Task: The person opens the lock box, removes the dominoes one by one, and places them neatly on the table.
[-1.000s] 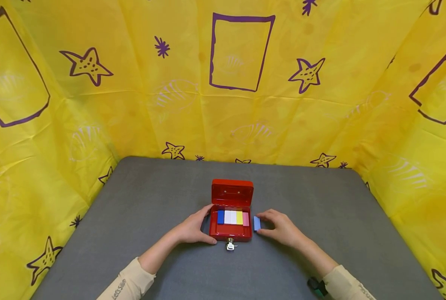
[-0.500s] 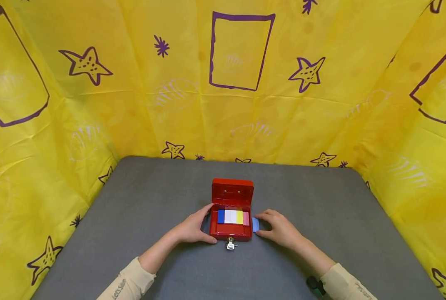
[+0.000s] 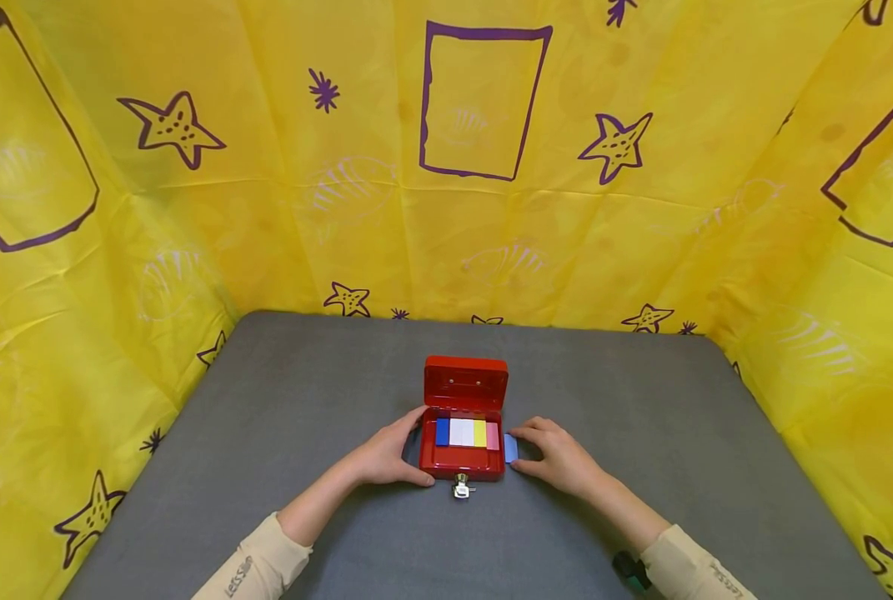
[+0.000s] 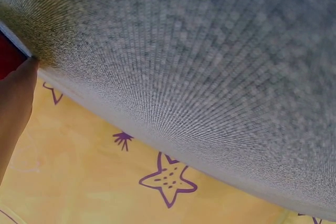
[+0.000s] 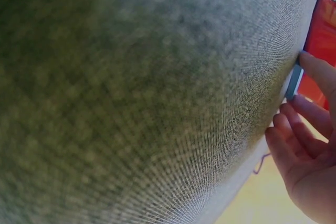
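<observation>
In the head view, a red cash box (image 3: 464,458) stands with its lid (image 3: 461,387) up. Inside, a row of blocks lies along the back: a dark blue block (image 3: 443,432), white blocks (image 3: 461,432), a yellow block (image 3: 479,433) and a pink block (image 3: 493,436). My left hand (image 3: 386,456) grips the box's left side, thumb at the front corner and fingers at the back corner. Just outside the right wall, my right hand (image 3: 561,458) pinches a light blue block (image 3: 510,448) between thumb and fingertips. The right wrist view shows this block (image 5: 294,81) beside the red wall.
A silver lock with a key (image 3: 461,487) sticks out from the box's front. The box stands on a grey tabletop (image 3: 326,367). Yellow cloth (image 3: 371,233) with purple drawings rises behind the table and at both sides.
My right hand has moved slightly left with the light blue block, bringing it close against the box's right wall. The left hand and the box have stayed in place.
</observation>
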{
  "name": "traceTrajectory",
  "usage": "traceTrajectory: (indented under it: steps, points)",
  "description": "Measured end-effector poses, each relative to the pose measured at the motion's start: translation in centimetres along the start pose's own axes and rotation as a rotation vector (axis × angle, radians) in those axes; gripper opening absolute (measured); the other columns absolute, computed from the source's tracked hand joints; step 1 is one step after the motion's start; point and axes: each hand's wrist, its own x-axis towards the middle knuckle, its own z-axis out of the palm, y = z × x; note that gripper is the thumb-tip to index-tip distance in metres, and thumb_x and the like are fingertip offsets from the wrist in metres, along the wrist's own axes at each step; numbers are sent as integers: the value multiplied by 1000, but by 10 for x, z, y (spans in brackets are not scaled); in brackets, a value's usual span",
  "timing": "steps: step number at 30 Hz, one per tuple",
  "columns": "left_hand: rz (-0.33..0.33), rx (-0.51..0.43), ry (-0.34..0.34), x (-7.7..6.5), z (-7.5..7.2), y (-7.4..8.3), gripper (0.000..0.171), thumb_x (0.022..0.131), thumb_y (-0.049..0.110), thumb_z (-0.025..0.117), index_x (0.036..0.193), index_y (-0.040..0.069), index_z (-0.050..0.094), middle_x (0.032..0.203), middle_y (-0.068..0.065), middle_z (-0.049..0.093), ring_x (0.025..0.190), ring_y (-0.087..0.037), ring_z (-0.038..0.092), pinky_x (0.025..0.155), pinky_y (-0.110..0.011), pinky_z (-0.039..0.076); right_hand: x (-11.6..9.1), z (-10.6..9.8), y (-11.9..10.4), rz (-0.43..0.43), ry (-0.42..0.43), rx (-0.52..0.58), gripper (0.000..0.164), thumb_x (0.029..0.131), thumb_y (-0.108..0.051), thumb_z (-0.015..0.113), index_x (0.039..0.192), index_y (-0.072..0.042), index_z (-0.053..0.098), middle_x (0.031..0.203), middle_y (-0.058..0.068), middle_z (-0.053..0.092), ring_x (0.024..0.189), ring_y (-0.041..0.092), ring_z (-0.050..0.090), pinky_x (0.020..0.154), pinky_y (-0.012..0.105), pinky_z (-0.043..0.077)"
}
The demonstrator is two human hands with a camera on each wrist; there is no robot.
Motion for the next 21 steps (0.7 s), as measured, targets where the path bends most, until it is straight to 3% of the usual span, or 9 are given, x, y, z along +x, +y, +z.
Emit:
traceTrajectory:
  steps: [21]
  points:
    - [3,5,2,1,1,-2,104,70,31,87,152,10,26,151,-13,37,136,-34,36,105,-60,35,0,0,1,-5,-9,-17,50,79,-29,81,124,-12,66,111,0,62,102,15,56,84,35,55]
